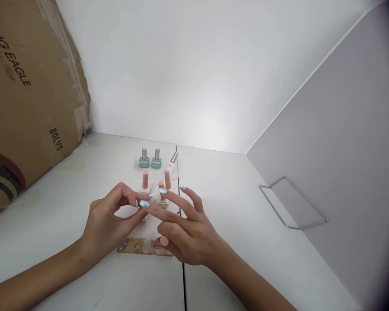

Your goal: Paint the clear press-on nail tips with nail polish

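Observation:
My left hand (108,220) is closed in a pinch, thumb and index finger together. A pale, nail-shaped tip (155,198) shows at its fingertips; whether it is held or is a fingernail, I cannot tell. My right hand (191,231), with light blue nails, has its thumb and lower fingers closed around a peach nail polish cap (164,240). Its upper fingers stretch towards my left fingertips. What lies below the cap is hidden. Behind the hands stand nail polish bottles with peach caps, one at the left (145,180) and another at the right (167,179).
Two teal nail polish bottles (144,162) with silver caps stand farther back. Beside them leans a white tube (171,163) with a gold cap. A wavy-edged tan strip (129,247) lies below the hands. A cardboard box (35,86) is left; a wire frame (293,203) is right.

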Demonstrator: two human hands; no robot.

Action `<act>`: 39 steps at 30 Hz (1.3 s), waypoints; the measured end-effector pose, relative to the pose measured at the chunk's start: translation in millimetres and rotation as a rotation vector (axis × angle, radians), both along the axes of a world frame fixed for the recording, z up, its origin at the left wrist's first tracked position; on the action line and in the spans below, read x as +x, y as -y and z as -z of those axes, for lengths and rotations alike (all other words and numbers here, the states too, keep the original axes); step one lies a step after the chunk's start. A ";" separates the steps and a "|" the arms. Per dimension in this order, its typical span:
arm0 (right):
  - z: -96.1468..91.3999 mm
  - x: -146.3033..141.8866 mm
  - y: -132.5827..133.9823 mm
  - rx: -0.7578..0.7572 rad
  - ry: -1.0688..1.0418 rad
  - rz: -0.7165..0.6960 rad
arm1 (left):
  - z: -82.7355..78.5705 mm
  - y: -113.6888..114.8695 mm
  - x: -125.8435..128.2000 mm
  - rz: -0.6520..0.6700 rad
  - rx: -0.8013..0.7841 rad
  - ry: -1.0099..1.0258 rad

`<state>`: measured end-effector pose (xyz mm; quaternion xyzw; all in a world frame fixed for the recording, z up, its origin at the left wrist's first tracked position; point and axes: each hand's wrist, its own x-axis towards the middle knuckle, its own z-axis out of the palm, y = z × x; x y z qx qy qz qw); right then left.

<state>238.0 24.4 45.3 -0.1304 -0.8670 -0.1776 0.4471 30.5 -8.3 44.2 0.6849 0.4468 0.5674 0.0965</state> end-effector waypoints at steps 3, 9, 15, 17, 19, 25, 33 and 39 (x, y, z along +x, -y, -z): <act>2.4 -0.9 -2.7 -0.049 0.013 0.014 | 5.4 -0.1 -4.2 0.003 -0.003 0.010; -0.2 3.9 -7.2 -0.223 -0.067 0.048 | 10.9 -1.0 -8.0 -0.024 -0.010 0.006; 2.1 -4.2 -2.3 -0.161 0.050 -0.043 | 16.5 0.4 -11.1 -0.052 0.058 -0.069; 3.1 -3.6 -4.8 -0.195 0.013 0.020 | 16.6 1.1 -10.8 -0.049 0.047 -0.060; 3.6 -1.3 -7.8 -0.219 -0.056 0.079 | 15.0 1.5 -9.9 -0.040 0.010 -0.022; 3.2 -1.1 -6.2 -0.120 -0.010 -0.080 | 5.4 0.6 -7.8 0.102 -0.150 0.180; 9.2 -1.9 -9.0 -0.269 -0.098 0.005 | 4.2 1.3 -9.0 0.168 -0.297 0.298; 9.4 -3.4 -6.3 -0.180 -0.026 -0.092 | 4.3 1.7 -9.3 0.213 -0.324 0.363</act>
